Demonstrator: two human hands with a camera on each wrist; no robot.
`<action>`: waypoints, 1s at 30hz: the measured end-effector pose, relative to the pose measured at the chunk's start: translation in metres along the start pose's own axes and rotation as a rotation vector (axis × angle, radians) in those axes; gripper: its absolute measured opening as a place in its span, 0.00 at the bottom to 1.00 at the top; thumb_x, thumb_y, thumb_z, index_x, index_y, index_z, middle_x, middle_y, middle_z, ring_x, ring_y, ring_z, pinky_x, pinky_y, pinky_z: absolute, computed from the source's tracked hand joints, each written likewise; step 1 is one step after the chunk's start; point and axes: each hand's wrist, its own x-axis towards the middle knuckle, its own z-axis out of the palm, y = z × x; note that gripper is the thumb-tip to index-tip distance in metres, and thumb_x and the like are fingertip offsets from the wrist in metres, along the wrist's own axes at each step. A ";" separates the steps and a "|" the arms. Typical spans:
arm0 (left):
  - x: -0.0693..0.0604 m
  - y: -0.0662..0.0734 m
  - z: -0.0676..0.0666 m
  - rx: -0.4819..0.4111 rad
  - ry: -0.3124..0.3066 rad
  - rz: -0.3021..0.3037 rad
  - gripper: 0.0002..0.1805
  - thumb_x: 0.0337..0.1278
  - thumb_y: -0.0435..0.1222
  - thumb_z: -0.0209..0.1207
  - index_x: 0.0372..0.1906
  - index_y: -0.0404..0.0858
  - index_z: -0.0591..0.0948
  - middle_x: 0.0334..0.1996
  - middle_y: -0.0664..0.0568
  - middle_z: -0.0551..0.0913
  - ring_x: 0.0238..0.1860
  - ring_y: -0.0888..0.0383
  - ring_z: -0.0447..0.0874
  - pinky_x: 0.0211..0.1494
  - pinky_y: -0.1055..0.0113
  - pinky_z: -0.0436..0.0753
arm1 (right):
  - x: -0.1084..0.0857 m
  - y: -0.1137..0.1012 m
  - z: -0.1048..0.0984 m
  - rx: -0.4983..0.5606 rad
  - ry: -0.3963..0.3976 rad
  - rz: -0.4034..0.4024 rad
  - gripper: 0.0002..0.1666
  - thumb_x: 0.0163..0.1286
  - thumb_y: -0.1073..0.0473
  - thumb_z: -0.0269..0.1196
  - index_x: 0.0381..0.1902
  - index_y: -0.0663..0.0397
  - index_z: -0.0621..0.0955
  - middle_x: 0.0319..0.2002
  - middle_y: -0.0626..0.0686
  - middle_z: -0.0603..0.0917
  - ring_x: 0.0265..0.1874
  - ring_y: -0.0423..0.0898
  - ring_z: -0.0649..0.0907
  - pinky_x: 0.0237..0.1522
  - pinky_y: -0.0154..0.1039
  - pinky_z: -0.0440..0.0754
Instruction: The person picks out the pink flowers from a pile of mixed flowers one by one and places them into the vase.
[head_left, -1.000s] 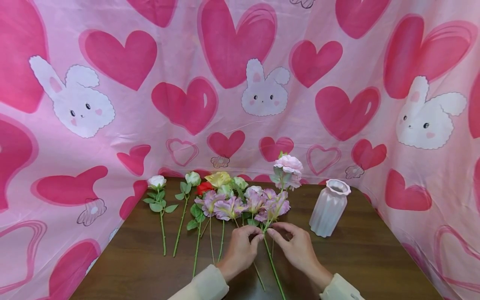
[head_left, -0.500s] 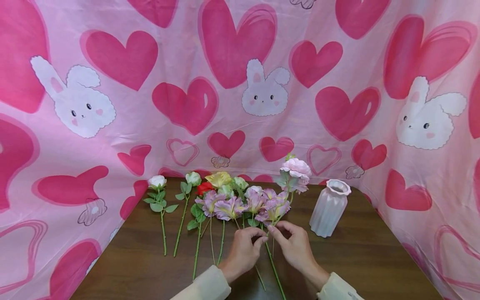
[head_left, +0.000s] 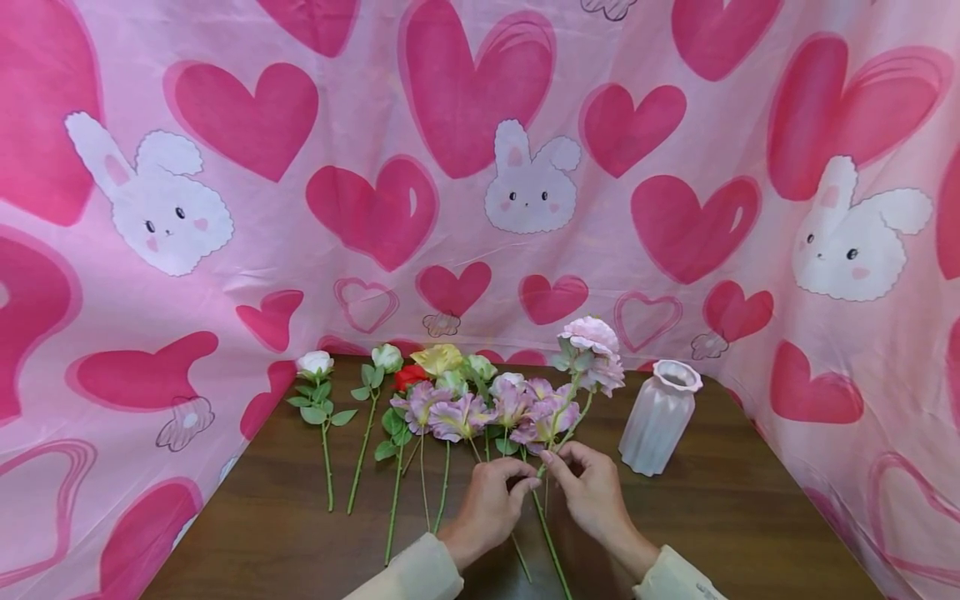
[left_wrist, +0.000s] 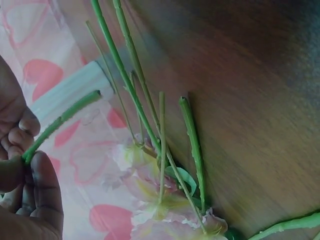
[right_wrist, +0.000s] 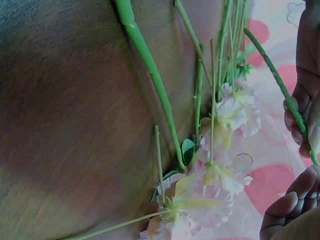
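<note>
Both hands hold an artificial pink peony stem with two blooms (head_left: 591, 335), raised over the table at center right. My left hand (head_left: 489, 507) pinches it lower down; my right hand (head_left: 594, 493) pinches it close by, nearer the blooms. In the left wrist view the stem's cut end (left_wrist: 82, 102) sticks out beyond the fingers. The right wrist view shows the same stem (right_wrist: 274, 70) between the two hands. Just behind the hands, purple ruffled flowers (head_left: 461, 417) lie on the table. A white ribbed vase (head_left: 656, 425) stands upright to the right.
On the wooden table (head_left: 712, 517) lie a white rose (head_left: 313, 364), a pale green rose (head_left: 386, 358), a red flower (head_left: 409, 377) and a yellow one (head_left: 437, 359). Several stems point toward me. A pink heart-print cloth (head_left: 465, 225) hangs around the back and sides.
The peony blooms have swung right and turned a little. Both hands have shifted slightly, the left one to the right. Flowers on the table and the vase stay put.
</note>
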 end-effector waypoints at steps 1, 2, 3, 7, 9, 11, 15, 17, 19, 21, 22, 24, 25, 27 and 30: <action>0.000 0.000 0.000 -0.004 -0.005 0.000 0.02 0.61 0.28 0.68 0.37 0.36 0.89 0.33 0.56 0.89 0.34 0.70 0.83 0.36 0.74 0.81 | 0.000 0.000 0.000 0.004 -0.001 0.002 0.16 0.68 0.58 0.71 0.21 0.53 0.81 0.16 0.46 0.77 0.15 0.38 0.72 0.18 0.33 0.67; 0.000 -0.001 0.000 -0.006 -0.009 0.003 0.02 0.62 0.29 0.68 0.38 0.36 0.89 0.33 0.55 0.89 0.34 0.69 0.83 0.37 0.74 0.81 | 0.000 -0.001 -0.001 0.008 -0.003 0.002 0.16 0.68 0.58 0.71 0.21 0.53 0.81 0.16 0.47 0.77 0.15 0.38 0.72 0.18 0.33 0.67; 0.000 -0.001 0.000 -0.007 -0.014 0.004 0.02 0.62 0.29 0.68 0.38 0.36 0.89 0.33 0.55 0.89 0.34 0.69 0.83 0.37 0.74 0.81 | 0.000 -0.001 -0.001 0.008 -0.003 -0.002 0.16 0.69 0.58 0.71 0.21 0.53 0.81 0.16 0.48 0.78 0.15 0.38 0.72 0.18 0.33 0.68; -0.001 -0.003 -0.003 -0.025 -0.031 0.005 0.04 0.62 0.30 0.68 0.40 0.38 0.89 0.36 0.53 0.90 0.37 0.68 0.84 0.40 0.72 0.82 | 0.002 0.000 -0.004 -0.001 0.016 -0.032 0.16 0.68 0.60 0.71 0.20 0.50 0.80 0.15 0.49 0.77 0.15 0.38 0.73 0.18 0.33 0.69; -0.001 -0.004 -0.005 -0.034 -0.041 -0.007 0.05 0.62 0.30 0.69 0.41 0.39 0.88 0.37 0.52 0.89 0.38 0.68 0.84 0.41 0.71 0.83 | 0.004 0.000 -0.006 -0.023 0.041 -0.056 0.17 0.68 0.61 0.71 0.20 0.48 0.79 0.15 0.47 0.76 0.16 0.38 0.74 0.19 0.33 0.70; -0.002 -0.005 -0.008 -0.030 -0.048 -0.024 0.05 0.62 0.31 0.69 0.42 0.40 0.88 0.36 0.52 0.89 0.37 0.67 0.83 0.40 0.70 0.83 | 0.005 0.000 -0.009 -0.042 0.065 -0.076 0.17 0.67 0.62 0.72 0.20 0.47 0.79 0.15 0.45 0.76 0.16 0.38 0.74 0.19 0.34 0.71; -0.004 -0.008 -0.016 0.082 -0.030 -0.053 0.06 0.63 0.36 0.69 0.43 0.43 0.87 0.35 0.57 0.87 0.34 0.68 0.81 0.37 0.70 0.81 | 0.009 0.000 -0.014 -0.051 0.083 -0.088 0.17 0.68 0.63 0.71 0.20 0.49 0.80 0.16 0.44 0.75 0.16 0.38 0.73 0.19 0.34 0.71; -0.004 -0.009 -0.019 0.166 -0.014 -0.056 0.07 0.64 0.39 0.69 0.44 0.45 0.87 0.36 0.59 0.86 0.36 0.65 0.82 0.39 0.67 0.81 | 0.010 -0.001 -0.018 -0.050 0.085 -0.085 0.17 0.68 0.63 0.71 0.20 0.50 0.79 0.15 0.44 0.74 0.16 0.37 0.73 0.18 0.34 0.71; -0.005 -0.011 -0.022 0.240 -0.001 -0.068 0.09 0.64 0.43 0.69 0.45 0.45 0.87 0.38 0.58 0.87 0.38 0.61 0.84 0.41 0.64 0.82 | 0.012 -0.001 -0.021 -0.059 0.090 -0.081 0.16 0.68 0.62 0.71 0.20 0.52 0.79 0.15 0.44 0.73 0.15 0.37 0.72 0.17 0.34 0.70; -0.005 -0.012 -0.026 0.284 0.009 -0.081 0.11 0.64 0.45 0.69 0.46 0.45 0.88 0.40 0.56 0.87 0.42 0.56 0.85 0.44 0.59 0.83 | 0.013 -0.002 -0.024 -0.079 0.099 -0.081 0.16 0.68 0.61 0.71 0.21 0.53 0.80 0.15 0.44 0.73 0.16 0.38 0.72 0.18 0.34 0.70; -0.005 -0.013 -0.028 0.303 0.014 -0.089 0.12 0.64 0.46 0.69 0.47 0.45 0.88 0.41 0.56 0.87 0.43 0.55 0.85 0.44 0.58 0.83 | 0.014 -0.002 -0.026 -0.096 0.106 -0.085 0.16 0.68 0.60 0.71 0.21 0.52 0.80 0.16 0.44 0.74 0.16 0.38 0.72 0.18 0.34 0.70; -0.006 -0.015 -0.031 0.324 0.023 -0.108 0.13 0.64 0.46 0.69 0.47 0.45 0.87 0.42 0.56 0.87 0.43 0.54 0.85 0.43 0.57 0.83 | 0.016 -0.003 -0.029 -0.120 0.116 -0.095 0.15 0.69 0.60 0.71 0.22 0.51 0.80 0.16 0.47 0.76 0.16 0.38 0.73 0.19 0.34 0.70; -0.006 -0.016 -0.033 0.330 0.029 -0.114 0.13 0.63 0.46 0.69 0.47 0.44 0.87 0.42 0.56 0.87 0.43 0.53 0.85 0.42 0.58 0.83 | 0.017 -0.004 -0.031 -0.131 0.123 -0.100 0.15 0.69 0.60 0.71 0.22 0.50 0.80 0.17 0.48 0.77 0.17 0.39 0.73 0.20 0.34 0.70; -0.007 -0.019 -0.036 0.346 0.041 -0.121 0.12 0.63 0.45 0.70 0.46 0.44 0.87 0.40 0.55 0.86 0.41 0.54 0.84 0.40 0.59 0.82 | 0.020 -0.005 -0.036 -0.149 0.135 -0.114 0.15 0.69 0.60 0.71 0.22 0.50 0.80 0.18 0.50 0.79 0.18 0.40 0.74 0.21 0.33 0.70; -0.009 -0.023 -0.041 0.375 0.056 -0.127 0.12 0.62 0.45 0.70 0.44 0.44 0.87 0.40 0.53 0.86 0.41 0.54 0.84 0.40 0.58 0.81 | 0.024 -0.007 -0.043 -0.173 0.158 -0.127 0.16 0.69 0.60 0.70 0.21 0.49 0.80 0.18 0.51 0.79 0.18 0.41 0.74 0.21 0.32 0.69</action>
